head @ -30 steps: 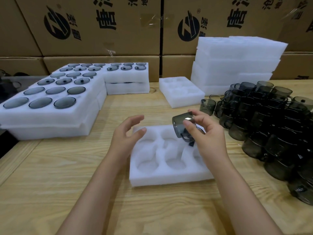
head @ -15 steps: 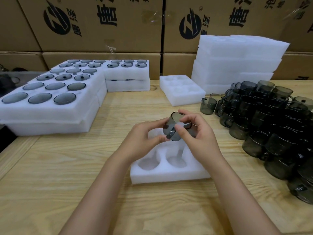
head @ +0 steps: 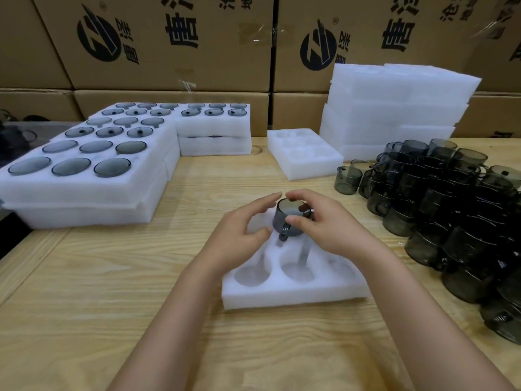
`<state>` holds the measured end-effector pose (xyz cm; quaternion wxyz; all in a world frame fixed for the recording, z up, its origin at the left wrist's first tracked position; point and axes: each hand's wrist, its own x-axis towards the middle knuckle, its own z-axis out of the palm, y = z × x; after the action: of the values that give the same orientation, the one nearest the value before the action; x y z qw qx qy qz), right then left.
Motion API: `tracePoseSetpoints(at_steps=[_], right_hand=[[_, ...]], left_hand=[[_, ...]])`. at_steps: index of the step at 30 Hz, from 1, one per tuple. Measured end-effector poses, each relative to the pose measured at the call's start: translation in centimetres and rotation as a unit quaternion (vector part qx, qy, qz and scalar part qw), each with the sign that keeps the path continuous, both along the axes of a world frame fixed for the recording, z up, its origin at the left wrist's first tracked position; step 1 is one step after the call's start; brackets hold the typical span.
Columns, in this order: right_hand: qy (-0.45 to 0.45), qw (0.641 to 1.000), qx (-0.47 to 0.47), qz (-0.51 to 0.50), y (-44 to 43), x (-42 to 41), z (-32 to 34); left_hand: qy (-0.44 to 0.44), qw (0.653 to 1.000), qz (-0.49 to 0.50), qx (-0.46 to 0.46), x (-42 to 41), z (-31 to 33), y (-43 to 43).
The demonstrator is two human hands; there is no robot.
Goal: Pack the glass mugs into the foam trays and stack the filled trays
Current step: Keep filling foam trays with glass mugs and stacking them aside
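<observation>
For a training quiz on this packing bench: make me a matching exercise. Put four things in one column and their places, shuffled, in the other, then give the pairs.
Things
1. held mug
2. loose mugs
3. filled trays
4. empty tray stack

Places
A. back right, in front of the cardboard boxes
B. in the right hand, above the near tray
C. left side of the table
D. crowded on the table's right side

Pairs: 1-B, 2-D, 3-C, 4-A
</observation>
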<state>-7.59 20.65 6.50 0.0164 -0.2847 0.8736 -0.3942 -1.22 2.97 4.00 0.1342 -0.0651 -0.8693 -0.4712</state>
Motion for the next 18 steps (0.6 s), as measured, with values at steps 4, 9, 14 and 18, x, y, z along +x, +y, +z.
tracePoseSetpoints(at_steps=[4, 9, 14, 18], right_hand=[[0.016, 0.997, 0.074, 0.007, -0.4, -0.1, 0.0], [-0.005, 1.0, 0.017, -0.012, -1.3, -1.3, 0.5], [0.005, 0.972, 0.232, -0.017, -4.1, -2.4, -1.1], [0.046, 0.942, 0.331, -0.037, -4.4, -2.5, -2.5]], left_hand=[[-0.008, 1.0, -0.023, 0.019, -0.2, -0.2, 0.0], [-0.007, 1.0, -0.02, 0.012, 0.0, 0.0, 0.1], [0.019, 0.998, -0.001, -0.054, -0.2, -0.2, 0.2], [0.046, 0.992, 0.119, -0.011, -0.8, -0.8, 0.2]])
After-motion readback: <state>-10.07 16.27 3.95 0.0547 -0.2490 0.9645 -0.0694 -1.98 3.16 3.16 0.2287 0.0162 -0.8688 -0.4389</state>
